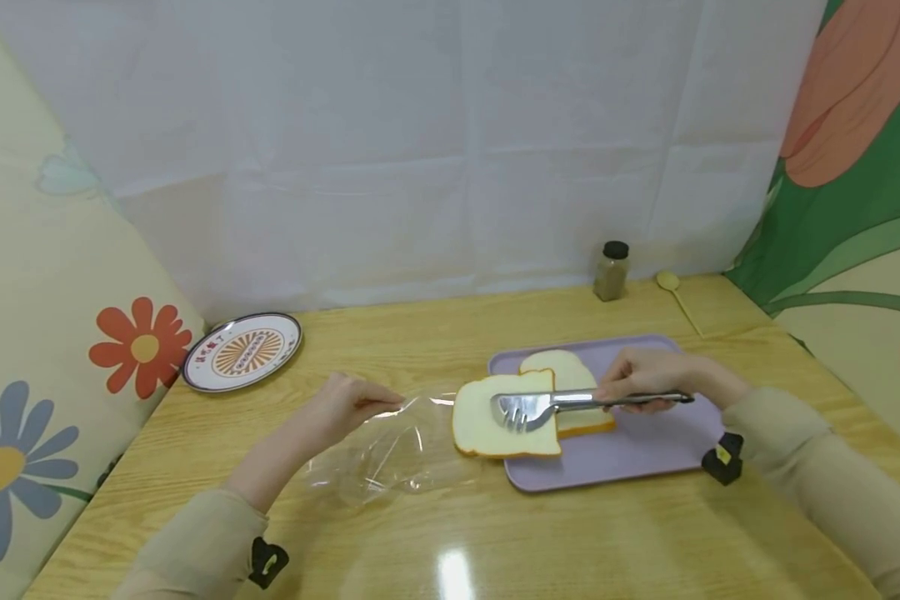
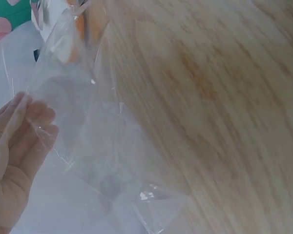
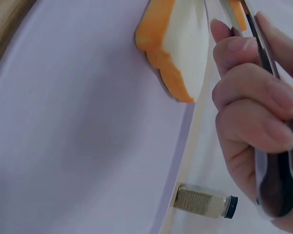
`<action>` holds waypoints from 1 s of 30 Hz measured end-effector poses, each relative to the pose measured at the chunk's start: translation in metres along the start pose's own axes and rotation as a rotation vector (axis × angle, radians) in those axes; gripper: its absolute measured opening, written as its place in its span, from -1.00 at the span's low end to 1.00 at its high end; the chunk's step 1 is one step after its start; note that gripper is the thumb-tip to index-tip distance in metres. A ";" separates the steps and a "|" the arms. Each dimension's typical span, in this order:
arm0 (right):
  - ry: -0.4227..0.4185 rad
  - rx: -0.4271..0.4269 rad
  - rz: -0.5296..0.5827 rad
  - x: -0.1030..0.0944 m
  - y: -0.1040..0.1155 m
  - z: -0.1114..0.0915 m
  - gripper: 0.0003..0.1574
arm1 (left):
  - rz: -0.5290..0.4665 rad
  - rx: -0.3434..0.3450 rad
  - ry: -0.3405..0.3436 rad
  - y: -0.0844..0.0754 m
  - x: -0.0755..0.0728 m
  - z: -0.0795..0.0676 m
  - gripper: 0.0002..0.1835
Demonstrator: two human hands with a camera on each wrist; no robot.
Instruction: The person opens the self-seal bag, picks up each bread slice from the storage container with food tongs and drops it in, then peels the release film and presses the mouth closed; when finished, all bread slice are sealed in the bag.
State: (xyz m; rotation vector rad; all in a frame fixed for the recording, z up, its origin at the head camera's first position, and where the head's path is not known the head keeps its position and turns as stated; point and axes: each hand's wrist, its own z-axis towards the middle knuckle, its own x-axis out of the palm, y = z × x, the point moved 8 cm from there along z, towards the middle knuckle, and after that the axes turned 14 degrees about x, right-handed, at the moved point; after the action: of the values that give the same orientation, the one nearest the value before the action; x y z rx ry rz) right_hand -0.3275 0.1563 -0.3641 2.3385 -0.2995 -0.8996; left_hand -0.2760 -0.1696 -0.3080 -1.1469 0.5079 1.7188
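Observation:
My right hand (image 1: 648, 377) grips metal tongs (image 1: 573, 400), whose slotted head lies over a slice of bread (image 1: 480, 417). That slice is held level at the left edge of the lilac tray (image 1: 675, 442), its far end at the mouth of a clear plastic bag (image 1: 390, 458). Between thumb and fingers my left hand (image 1: 345, 407) pinches the bag's rim; the left wrist view shows the film (image 2: 102, 146) hanging loose and crumpled. A second bread slice (image 1: 562, 367) lies on the tray, partly hidden under the first and the tongs.
At the back left a patterned plate (image 1: 243, 352) rests tilted. A small black-capped spice jar (image 1: 611, 273) and a yellow spoon (image 1: 675, 292) are behind the tray. A white cloth (image 1: 360, 167) hangs along the table's back edge.

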 end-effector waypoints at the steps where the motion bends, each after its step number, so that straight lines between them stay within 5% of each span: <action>1: 0.008 -0.001 -0.004 0.002 0.000 0.001 -0.51 | 0.006 -0.003 -0.001 0.000 0.000 0.000 -0.86; 19: 0.088 -0.113 0.037 0.036 0.023 0.027 -0.51 | -0.026 -0.067 -0.006 0.001 0.005 -0.001 -0.89; 30: 0.091 -0.133 0.050 0.036 0.026 0.030 -0.55 | 0.085 -0.075 -0.135 0.001 -0.006 -0.004 -0.89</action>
State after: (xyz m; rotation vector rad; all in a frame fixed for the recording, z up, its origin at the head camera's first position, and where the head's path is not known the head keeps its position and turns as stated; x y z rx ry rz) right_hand -0.3201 0.1077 -0.3850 2.2315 -0.2517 -0.7630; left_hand -0.2748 -0.1763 -0.3045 -1.0653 0.4171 1.8882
